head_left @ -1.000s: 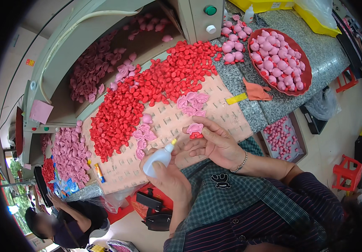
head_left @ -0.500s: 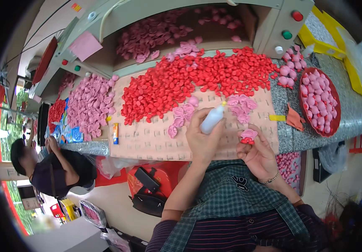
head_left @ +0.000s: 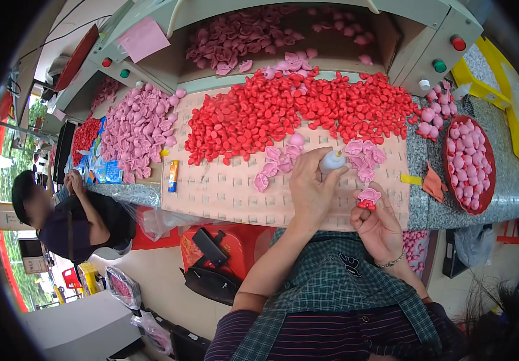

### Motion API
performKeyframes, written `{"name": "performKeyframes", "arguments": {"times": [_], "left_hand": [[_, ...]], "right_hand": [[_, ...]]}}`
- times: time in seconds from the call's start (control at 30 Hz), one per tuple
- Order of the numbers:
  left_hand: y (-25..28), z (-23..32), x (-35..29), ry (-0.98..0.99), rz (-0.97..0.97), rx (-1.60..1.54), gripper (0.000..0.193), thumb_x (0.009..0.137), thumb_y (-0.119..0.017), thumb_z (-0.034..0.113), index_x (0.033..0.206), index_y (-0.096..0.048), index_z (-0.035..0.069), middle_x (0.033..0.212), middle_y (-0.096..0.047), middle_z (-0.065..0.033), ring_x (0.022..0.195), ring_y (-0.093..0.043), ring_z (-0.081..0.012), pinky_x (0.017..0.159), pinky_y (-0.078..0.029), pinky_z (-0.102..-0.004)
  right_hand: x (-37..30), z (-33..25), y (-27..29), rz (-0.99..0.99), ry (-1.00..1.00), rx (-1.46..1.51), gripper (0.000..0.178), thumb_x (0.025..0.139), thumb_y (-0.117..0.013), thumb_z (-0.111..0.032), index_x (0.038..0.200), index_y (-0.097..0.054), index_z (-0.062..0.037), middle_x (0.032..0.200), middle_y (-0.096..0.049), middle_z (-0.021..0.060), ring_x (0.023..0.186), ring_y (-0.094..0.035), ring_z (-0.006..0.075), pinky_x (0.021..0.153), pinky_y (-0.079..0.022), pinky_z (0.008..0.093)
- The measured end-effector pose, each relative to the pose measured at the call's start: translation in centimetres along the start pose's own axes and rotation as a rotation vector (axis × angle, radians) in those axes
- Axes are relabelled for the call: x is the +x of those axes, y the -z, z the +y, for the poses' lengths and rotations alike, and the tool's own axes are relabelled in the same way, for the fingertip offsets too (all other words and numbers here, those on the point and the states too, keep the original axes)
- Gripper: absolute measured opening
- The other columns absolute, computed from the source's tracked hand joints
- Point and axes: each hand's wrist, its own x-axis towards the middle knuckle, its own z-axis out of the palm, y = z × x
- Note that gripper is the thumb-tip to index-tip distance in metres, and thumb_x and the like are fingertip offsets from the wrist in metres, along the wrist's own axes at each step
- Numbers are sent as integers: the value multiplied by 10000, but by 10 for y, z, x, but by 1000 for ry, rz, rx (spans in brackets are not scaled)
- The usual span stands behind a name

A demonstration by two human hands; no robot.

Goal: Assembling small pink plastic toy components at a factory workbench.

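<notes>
Workbench spread with red and pink parts, a bottle in one hand and a small piece in the other

Beneath a pale cabinet, a pink patterned mat point(head_left: 223, 204) covers the bench, its far side buried under a long heap of red pieces point(head_left: 241, 123). Two loose groups of pink shells lie nearer, one to the left point(head_left: 271, 167) and one to the right point(head_left: 365, 157). A red bowl point(head_left: 483, 204) of pink balls stands on bare stone at the right, and a co-worker point(head_left: 73, 222) sits at the far left.

The left hand point(head_left: 312, 189) is wrapped around a pale squeeze bottle point(head_left: 332, 161) with a yellowish tip, held just beside the right-hand shells. The right hand point(head_left: 382, 231) pinches a small pink piece with a red base point(head_left: 369, 196) between thumb and fingertips, over the near part of the mat. Bottle and piece are apart, and the tip points away from the piece.

My reading is that the step in hand is work with the bottle on small parts, probably gluing; no liquid can be made out. Whether pink and red are already bonded cannot be told. For the next move, aiming the tip at a part would call for a turn of the left wrist and a light squeeze, while the right fingers keep the red base from slipping.
</notes>
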Motion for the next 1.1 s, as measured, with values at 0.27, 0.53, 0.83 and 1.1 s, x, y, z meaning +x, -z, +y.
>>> {"name": "performKeyframes", "arguments": {"times": [0.27,0.53,0.83,1.1], "left_hand": [[49,3,-38,-227,248,267,455,771,-727,-34,1194,-562,-20,1248,-563,-184,1181,-543,-326,969,-449,-402],[115,-31,-21,-285,2,476,275,832,-643,-77,1098,-605,-20,1106,-633,-184,996,-628,-307,884,-499,-374],[126,-6,-23,173,-297,176,280,876,-659,-15,1151,-607,-30,929,-664,-132,818,-669,-241,717,-523,-294],[119,-7,-19,-211,-128,661,254,816,-753,31,1064,-708,5,921,-650,-120,740,-668,-213,650,-531,-312]], "right_hand": [[1,-1,-3,55,-5,46,379,1036,-474,-177,1402,-453,-77,1265,-597,221,929,-663,269,822,-515,392],[2,5,-6,-23,-43,33,374,1034,-482,-183,1395,-470,-83,1260,-604,220,913,-663,262,824,-521,369],[-3,7,-5,-61,-126,5,376,1026,-505,-184,1383,-469,-73,1265,-597,231,992,-651,214,909,-501,374],[-2,13,-7,-94,-155,32,371,1043,-460,-191,1388,-473,-55,1277,-603,223,917,-669,242,811,-534,344]]}}
